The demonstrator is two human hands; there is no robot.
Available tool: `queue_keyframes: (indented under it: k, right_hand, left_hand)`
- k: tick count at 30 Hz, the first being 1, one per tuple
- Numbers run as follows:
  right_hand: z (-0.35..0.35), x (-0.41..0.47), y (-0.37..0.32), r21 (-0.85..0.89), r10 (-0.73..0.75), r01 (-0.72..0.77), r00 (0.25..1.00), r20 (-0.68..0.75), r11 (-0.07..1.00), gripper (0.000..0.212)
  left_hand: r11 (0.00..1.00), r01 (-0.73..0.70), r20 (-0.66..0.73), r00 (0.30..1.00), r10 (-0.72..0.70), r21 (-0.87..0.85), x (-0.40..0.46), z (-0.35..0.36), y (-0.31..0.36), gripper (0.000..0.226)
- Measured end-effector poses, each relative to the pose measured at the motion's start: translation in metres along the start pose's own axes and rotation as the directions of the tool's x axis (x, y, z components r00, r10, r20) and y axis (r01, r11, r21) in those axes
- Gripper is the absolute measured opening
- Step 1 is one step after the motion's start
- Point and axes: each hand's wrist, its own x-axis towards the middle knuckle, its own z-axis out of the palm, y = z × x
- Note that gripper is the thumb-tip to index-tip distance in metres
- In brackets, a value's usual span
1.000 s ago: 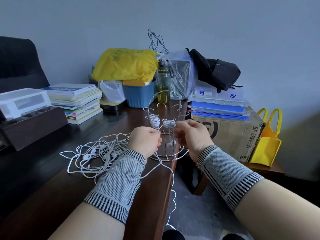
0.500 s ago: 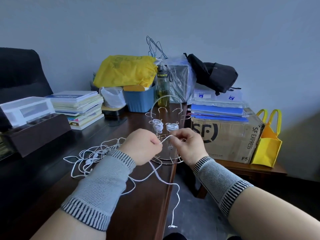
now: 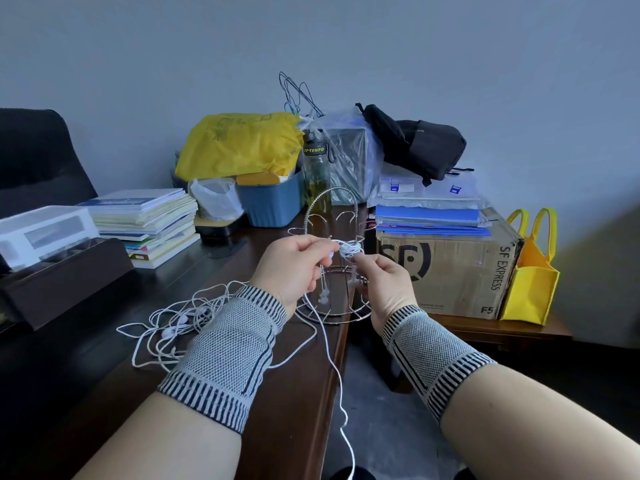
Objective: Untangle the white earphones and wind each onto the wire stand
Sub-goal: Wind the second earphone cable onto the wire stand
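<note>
Starting at the left, we see the tangle of white earphones point(image 3: 173, 327) lying loose on the dark desk point(image 3: 207, 427), several earbuds caught among the loops, not yet sorted. From that heap a cord runs up to our left hand point(image 3: 294, 268), whose fingers are curled and pinch the cord just beside the wire stand point(image 3: 329, 271). The stand sits at the desk's right edge; a small white coil point(image 3: 348, 249) is already wound on one of its hooks, and earbuds hang down inside the frame. Our right hand point(image 3: 381, 282) is just beside the stand on the far side, fingers curled and pinching the cord close under the coil. A long free end point(image 3: 341, 403) drops off the desk edge toward the floor.

We judge the risks as these: the stand looks light and stands right at the edge, so a hard tug while winding could tip it or drag it off. The hanging end could snag below. Pulling cord from the heap without freeing it first could tighten the knots, and slack in either pinch could let the coil slip off its hook.
</note>
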Motion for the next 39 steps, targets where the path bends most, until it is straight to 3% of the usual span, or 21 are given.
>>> queue_keyframes:
  k: [7, 9, 12, 14, 20, 25, 29, 32, 37, 39]
  right_hand:
    - [0.015, -0.006, -0.003, 0.091, 0.146, -0.151, 0.987, 0.063, 0.984, 0.018]
    - [0.02, -0.005, -0.005, 0.097, 0.188, -0.193, 0.98, 0.061, 0.976, 0.018]
    - [0.024, -0.001, -0.008, 0.025, 0.222, -0.223, 0.974, 0.038, 0.974, 0.019]
    - [0.026, 0.001, -0.011, -0.036, 0.228, -0.227, 0.974, 0.009, 0.973, 0.022]
    - [0.03, 0.003, -0.017, -0.081, 0.231, -0.236, 0.971, -0.065, 0.968, 0.027]
    - [0.03, 0.004, -0.02, -0.137, 0.208, -0.219, 0.974, -0.093, 0.966, 0.029]
    - [0.023, 0.003, -0.017, -0.206, 0.107, -0.116, 0.993, -0.054, 0.972, 0.025]
    - [0.014, -0.004, -0.009, -0.26, -0.037, 0.047, 0.998, 0.044, 0.965, 0.015]
    - [0.005, -0.016, 0.004, -0.506, -0.29, 0.427, 0.899, 0.328, 0.75, 0.033]
    - [0.005, -0.021, 0.005, -0.524, -0.335, 0.518, 0.85, 0.408, 0.677, 0.04]
  left_hand:
    - [1.0, -0.008, -0.105, 0.994, 0.008, -0.004, 0.006, 0.005, -0.004, 0.017]
    - [0.992, -0.01, -0.218, 0.975, 0.038, 0.126, 0.011, 0.005, -0.004, 0.023]
    - [0.855, 0.004, -0.292, 0.941, 0.172, 0.518, 0.017, 0.002, -0.005, 0.037]
    - [0.753, 0.034, -0.267, 0.945, 0.191, 0.658, 0.019, 0.0, -0.007, 0.042]
    - [0.551, 0.085, -0.193, 0.971, 0.141, 0.83, 0.021, 0.0, -0.016, 0.042]
    - [0.452, -0.005, -0.079, 0.983, 0.166, 0.892, 0.002, -0.001, -0.023, 0.042]
    - [0.448, -0.077, -0.004, 0.984, 0.178, 0.891, -0.002, -0.003, -0.03, 0.042]
    - [0.377, -0.127, 0.055, 0.979, 0.196, 0.918, -0.003, -0.004, -0.034, 0.042]
    - [0.265, -0.174, 0.139, 0.98, 0.145, 0.948, -0.005, 0.0, -0.036, 0.011]
    - [0.224, -0.178, 0.155, 0.981, 0.114, 0.958, -0.005, 0.001, -0.037, 0.013]
